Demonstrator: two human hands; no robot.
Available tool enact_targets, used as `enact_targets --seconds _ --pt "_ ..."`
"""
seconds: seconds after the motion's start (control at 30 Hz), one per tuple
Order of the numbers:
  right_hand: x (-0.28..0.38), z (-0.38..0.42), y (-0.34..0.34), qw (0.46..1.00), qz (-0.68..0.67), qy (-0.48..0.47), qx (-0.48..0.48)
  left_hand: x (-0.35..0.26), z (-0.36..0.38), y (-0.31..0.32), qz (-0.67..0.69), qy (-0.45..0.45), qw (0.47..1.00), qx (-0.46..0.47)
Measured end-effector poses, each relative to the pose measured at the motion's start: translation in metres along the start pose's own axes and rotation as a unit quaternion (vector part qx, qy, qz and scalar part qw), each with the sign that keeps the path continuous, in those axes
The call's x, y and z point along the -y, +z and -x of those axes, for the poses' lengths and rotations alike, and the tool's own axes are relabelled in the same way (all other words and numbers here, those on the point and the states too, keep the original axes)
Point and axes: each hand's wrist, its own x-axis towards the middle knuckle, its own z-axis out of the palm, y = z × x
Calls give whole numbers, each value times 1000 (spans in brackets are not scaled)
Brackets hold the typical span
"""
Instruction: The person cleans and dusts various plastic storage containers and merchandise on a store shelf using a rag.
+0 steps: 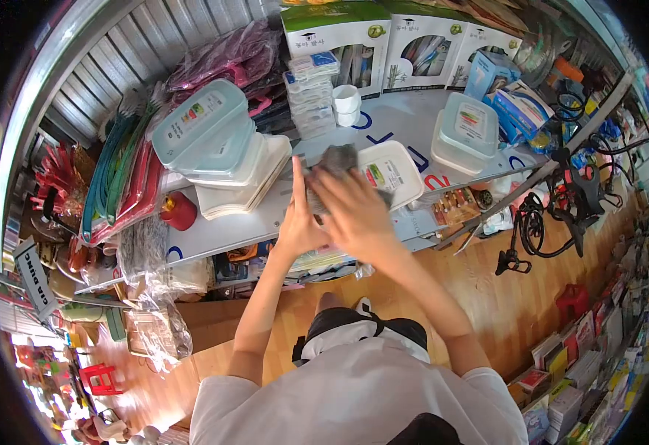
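My right hand [354,215] presses over a bunched grey cloth [339,157], its fingers slightly blurred. Close against it on the left, my left hand [300,226] has one finger pointing up along the cloth's edge. Its other fingers and whatever they grip are hidden behind my right hand. Just right of the cloth lies a white plastic container [401,165] with a coloured label, partly covered by my hand. To the left, clear-lidded boxes [213,137] are stacked on white containers [254,182]. Another lidded box [467,133] stands at the right.
A red jar [179,211] sits by the table's [257,226] left front. White rolls [346,104], small packs [311,93] and cutlery boxes [339,44] line the back. Black cables [536,226] hang at the right. Stacked goods [569,393] stand on the lower right floor.
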Motion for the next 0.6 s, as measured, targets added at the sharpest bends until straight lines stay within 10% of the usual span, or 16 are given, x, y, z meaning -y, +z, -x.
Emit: enact_targets --seconds 0.1,0.33,0.6 --pt "-48 6 -25 995 62 79 -10 -10 -3 -1 120 -66 991 8" --pt "-72 5 -51 947 -106 272 -136 -1 0 5 68 111 991 -25" --pt "-16 -35 -20 994 86 31 -56 13 14 14 33 113 992 -33"
